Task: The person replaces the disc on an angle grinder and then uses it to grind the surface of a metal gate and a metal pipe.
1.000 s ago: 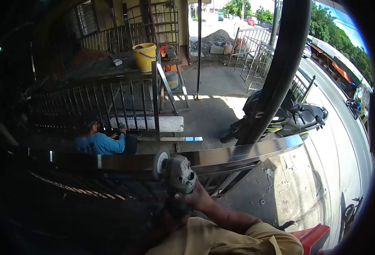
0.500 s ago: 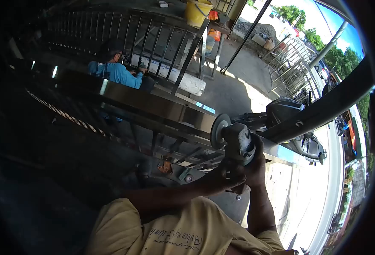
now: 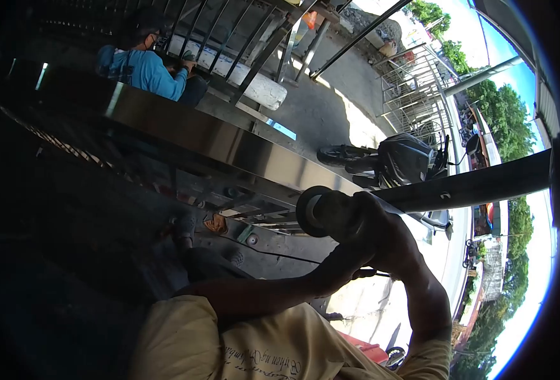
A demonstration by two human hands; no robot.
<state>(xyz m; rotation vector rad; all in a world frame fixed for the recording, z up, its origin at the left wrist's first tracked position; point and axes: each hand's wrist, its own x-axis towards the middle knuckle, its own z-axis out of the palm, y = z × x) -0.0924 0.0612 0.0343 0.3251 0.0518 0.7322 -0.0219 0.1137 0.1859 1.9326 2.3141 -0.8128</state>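
An angle grinder [image 3: 343, 216] with a round disc [image 3: 314, 211] is held in front of me. My right hand [image 3: 387, 237] wraps over its body from the right. My left hand [image 3: 349, 254] is closed around the lower part of the grinder, close against the right hand; its fingers are partly hidden. Beside the disc runs a long, polished metal tube [image 3: 229, 142], slanting from upper left to the middle. The disc overlaps the tube's near edge in view; I cannot tell whether they touch. A thin dark cord [image 3: 280, 255] crosses the floor below.
Beyond the tube, a person in a blue shirt [image 3: 147, 73] sits low beside dark metal bars. A white cylinder [image 3: 264, 92] lies near them. A motorcycle [image 3: 406, 158] stands behind a dark post [image 3: 482, 180]. Metal railings [image 3: 413, 95] stand farther back. An orange-brown object [image 3: 216, 223] lies on the floor.
My view has tilted and shifted, so the scene sits farther left. The grinder has turned and now appears slightly lower and left, with the right hand more over its top.
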